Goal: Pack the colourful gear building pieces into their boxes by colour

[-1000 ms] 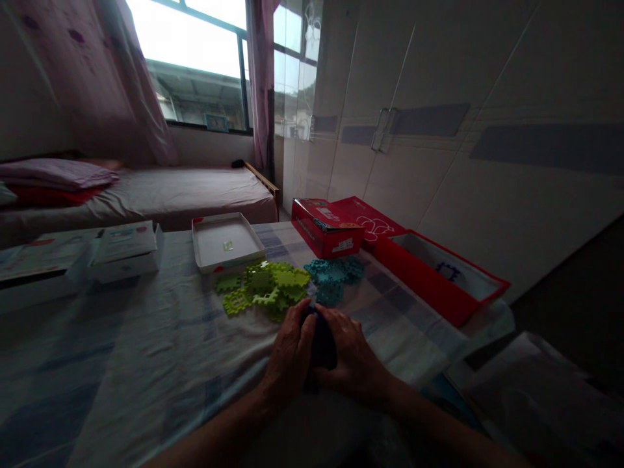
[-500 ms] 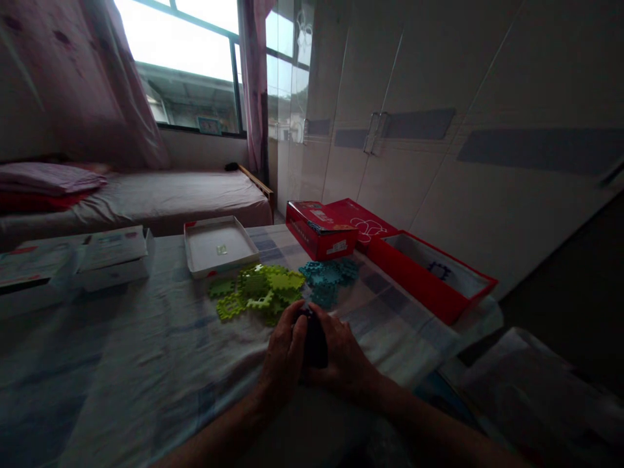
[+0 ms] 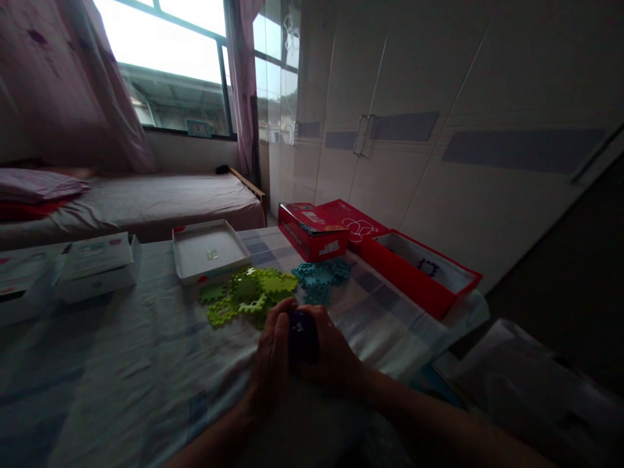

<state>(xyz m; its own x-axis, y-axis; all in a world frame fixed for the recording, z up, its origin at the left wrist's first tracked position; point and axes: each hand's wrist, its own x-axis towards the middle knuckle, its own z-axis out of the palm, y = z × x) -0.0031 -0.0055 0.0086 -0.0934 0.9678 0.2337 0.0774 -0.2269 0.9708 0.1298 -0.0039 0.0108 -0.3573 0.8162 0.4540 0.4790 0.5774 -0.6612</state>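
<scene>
Between my left hand (image 3: pixel 273 341) and my right hand (image 3: pixel 334 341) is a dark purple, block-like object (image 3: pixel 303 338). Both hands are closed around its sides, near the table's front edge. Its lower part is in shadow, and I cannot make out its exact kind. Just beyond my fingers lies a loose heap of yellow-green toothed puzzle pieces (image 3: pixel 263 286). To its right is a smaller pile of teal puzzle pieces (image 3: pixel 319 273) with similar notched edges.
A shallow white box lid (image 3: pixel 178 263) lies behind the green heap, with white boxes (image 3: pixel 100 283) to its left. Farther right stand a closed red box (image 3: pixel 312 237) and an open red tray (image 3: pixel 414 276) holding a purple toothed piece (image 3: pixel 428 267). A checked cloth (image 3: pixel 121 364) covers the table.
The view has shifted slightly to the right. Both hands still grip the dark purple object, which has turned a little, so more of its upper face shows between the fingers.
</scene>
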